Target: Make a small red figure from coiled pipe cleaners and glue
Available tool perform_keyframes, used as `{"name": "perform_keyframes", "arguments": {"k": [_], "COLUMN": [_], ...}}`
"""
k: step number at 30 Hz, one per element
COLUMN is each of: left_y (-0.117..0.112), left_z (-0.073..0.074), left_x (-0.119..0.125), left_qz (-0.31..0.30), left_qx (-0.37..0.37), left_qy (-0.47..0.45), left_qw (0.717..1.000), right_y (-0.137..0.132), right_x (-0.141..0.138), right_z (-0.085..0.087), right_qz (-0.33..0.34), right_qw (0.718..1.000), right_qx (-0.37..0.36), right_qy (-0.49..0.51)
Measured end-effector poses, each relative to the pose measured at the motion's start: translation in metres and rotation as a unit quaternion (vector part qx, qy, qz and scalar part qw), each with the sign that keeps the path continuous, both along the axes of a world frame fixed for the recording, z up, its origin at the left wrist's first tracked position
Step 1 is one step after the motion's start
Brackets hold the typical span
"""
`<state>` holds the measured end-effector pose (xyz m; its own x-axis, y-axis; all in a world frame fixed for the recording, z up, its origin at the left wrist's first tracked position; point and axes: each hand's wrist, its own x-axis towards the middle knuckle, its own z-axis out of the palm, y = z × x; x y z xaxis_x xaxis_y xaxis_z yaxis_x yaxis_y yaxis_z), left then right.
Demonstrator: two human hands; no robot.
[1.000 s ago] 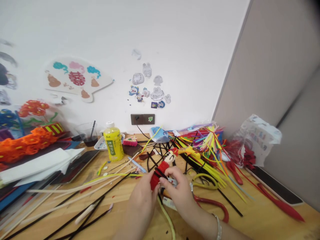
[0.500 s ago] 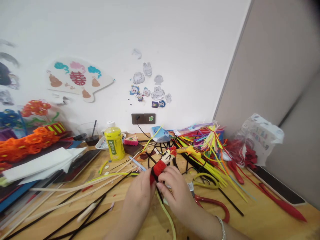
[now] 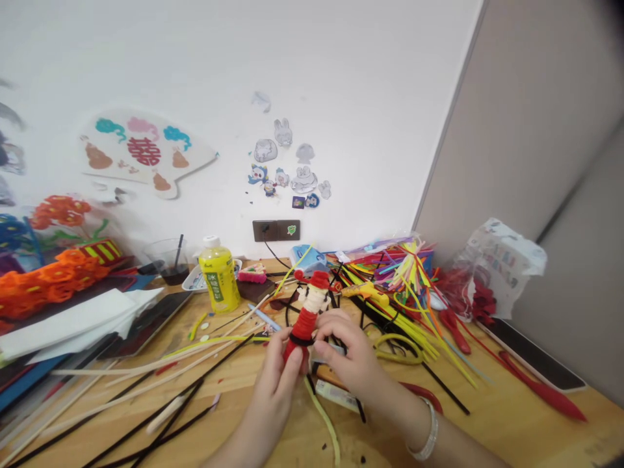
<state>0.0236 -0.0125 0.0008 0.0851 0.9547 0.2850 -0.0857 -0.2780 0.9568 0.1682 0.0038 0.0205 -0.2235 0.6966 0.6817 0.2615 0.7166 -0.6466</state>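
Observation:
A small pipe-cleaner figure [image 3: 308,311] with a red body, pale face and red hat stands nearly upright over the wooden table [image 3: 487,422]. My left hand [image 3: 277,383] is closed on its lower red body. My right hand [image 3: 353,357] pinches at its waist, where a black pipe cleaner wraps round; what the fingers grip there is hidden. A yellow-green pipe cleaner [image 3: 324,416] trails toward me beneath both hands.
A yellow bottle [image 3: 219,276] stands back left, near a plastic cup [image 3: 171,260]. Bright pipe cleaners [image 3: 409,273] pile at the back right, with red pliers [image 3: 419,390], red strips [image 3: 541,390] and a plastic bag [image 3: 502,260]. Long sticks and black pipe cleaners [image 3: 146,383] lie left. Orange flowers [image 3: 43,283] sit far left.
The figure has swung from lying tilted to the right to nearly upright, head raised. Both hands stayed on its lower body and shifted slightly.

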Motion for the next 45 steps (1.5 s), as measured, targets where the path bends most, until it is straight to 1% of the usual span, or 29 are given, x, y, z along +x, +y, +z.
{"name": "perform_keyframes", "arguments": {"k": [2,4,6,7,9,11,14,16,19,23,24,25,26,27,29,30,31,33,35,37,39,41,43,45], "left_y": [0.0,0.0,-0.001,-0.002,-0.003,-0.004,-0.004,-0.003,-0.002,0.0,0.001,0.001,0.002,0.002,0.001,0.001,0.002,0.003,0.005,0.007,0.008,0.007,0.007,0.006], "left_z": [0.002,0.003,0.004,0.005,0.006,0.008,0.007,0.005,0.004,0.002,0.002,0.001,0.001,0.0,-0.001,-0.002,-0.004,-0.009,-0.015,-0.019,-0.02,-0.019,-0.017,-0.015], "left_x": [0.002,0.004,0.005,0.006,0.005,0.004,0.002,0.0,0.0,0.001,0.001,0.001,0.001,0.001,-0.001,-0.002,-0.003,-0.005,-0.006,-0.006,-0.007,-0.007,-0.007,-0.006], "left_qz": [-0.075,-0.154,-0.207,-0.222,-0.24,-0.262,-0.298,-0.309,-0.317,-0.332,-0.33,-0.317,-0.293,-0.257,-0.159,-0.107,-0.064,0.001,0.042,0.071,0.088,0.099,0.103,0.102], "left_qx": [-0.041,-0.081,-0.119,-0.134,-0.155,-0.169,-0.178,-0.18,-0.192,-0.22,-0.221,-0.214,-0.197,-0.174,-0.118,-0.09,-0.061,0.005,0.071,0.112,0.137,0.145,0.132,0.103], "left_qy": [-0.073,-0.148,-0.208,-0.23,-0.257,-0.27,-0.274,-0.278,-0.273,-0.246,-0.235,-0.221,-0.2,-0.174,-0.102,-0.058,-0.012,0.083,0.171,0.229,0.256,0.263,0.255,0.222], "left_qw": [0.994,0.973,0.948,0.938,0.923,0.911,0.897,0.891,0.888,0.883,0.887,0.897,0.914,0.935,0.975,0.988,0.996,0.997,0.982,0.964,0.953,0.949,0.952,0.964], "right_y": [0.002,0.003,0.003,0.003,0.003,0.003,0.005,0.005,0.004,0.001,0.001,0.001,0.001,0.002,0.003,0.004,0.004,0.005,0.004,0.003,0.002,0.001,0.001,0.001], "right_x": [0.002,0.003,0.005,0.005,0.006,0.005,0.004,0.002,0.0,-0.001,0.0,0.0,0.0,0.0,0.0,0.0,-0.001,-0.003,-0.004,-0.006,-0.008,-0.01,-0.011,-0.012], "right_z": [0.0,0.0,0.0,-0.001,-0.002,-0.003,-0.004,-0.003,-0.001,0.0,0.0,0.0,0.0,0.0,-0.001,-0.001,-0.002,-0.003,-0.004,-0.004,-0.004,-0.005,-0.006,-0.007], "right_qz": [0.004,0.011,0.017,0.019,0.031,0.06,0.12,0.148,0.175,0.187,0.183,0.177,0.169,0.162,0.147,0.139,0.13,0.111,0.101,0.101,0.102,0.104,0.115,0.134], "right_qw": [1.0,1.0,0.999,0.998,0.995,0.984,0.953,0.931,0.911,0.898,0.898,0.899,0.902,0.905,0.912,0.915,0.917,0.917,0.915,0.911,0.91,0.909,0.907,0.902], "right_qx": [0.003,0.0,-0.02,-0.036,-0.077,-0.136,-0.24,-0.292,-0.33,-0.356,-0.359,-0.36,-0.359,-0.356,-0.347,-0.344,-0.343,-0.343,-0.344,-0.349,-0.353,-0.351,-0.349,-0.353], "right_qy": [0.013,0.022,0.03,0.037,0.062,0.095,0.141,0.16,0.178,0.179,0.177,0.175,0.172,0.168,0.16,0.158,0.158,0.17,0.185,0.192,0.194,0.199,0.206,0.212]}}
